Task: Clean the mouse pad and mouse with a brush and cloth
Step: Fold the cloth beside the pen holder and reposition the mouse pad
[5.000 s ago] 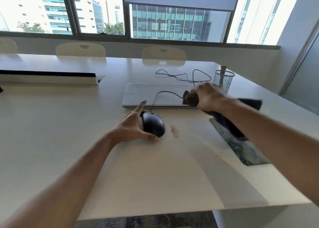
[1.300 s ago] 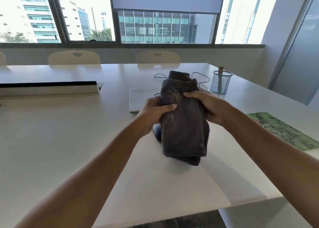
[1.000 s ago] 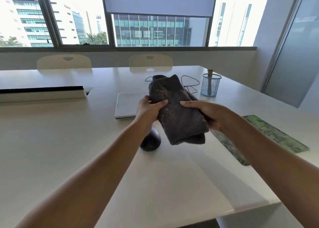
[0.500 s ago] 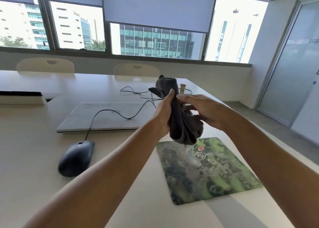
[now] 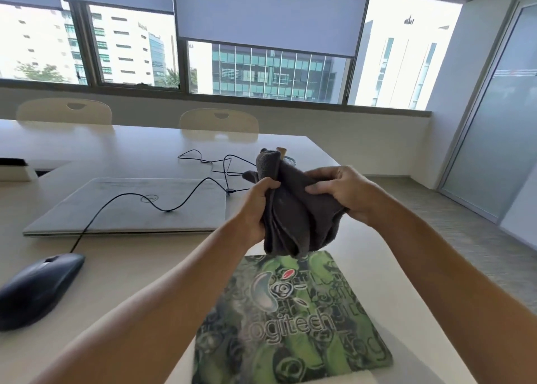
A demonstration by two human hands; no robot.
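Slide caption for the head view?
Left hand and right hand grip a dark grey cloth above the green printed mouse pad; black mouse lies left.

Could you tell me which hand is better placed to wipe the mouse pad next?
Probably the right hand. It and the left hand both grip the cloth above the mouse pad's far edge, but the pad lies mostly on the right arm's side, and the left is nearer the mouse.

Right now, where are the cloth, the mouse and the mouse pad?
cloth [image 5: 293, 218], head view, on its dark hanging folds.
mouse [image 5: 37, 287], head view, on its rounded dark back.
mouse pad [image 5: 290, 325], head view, on the green printed top.
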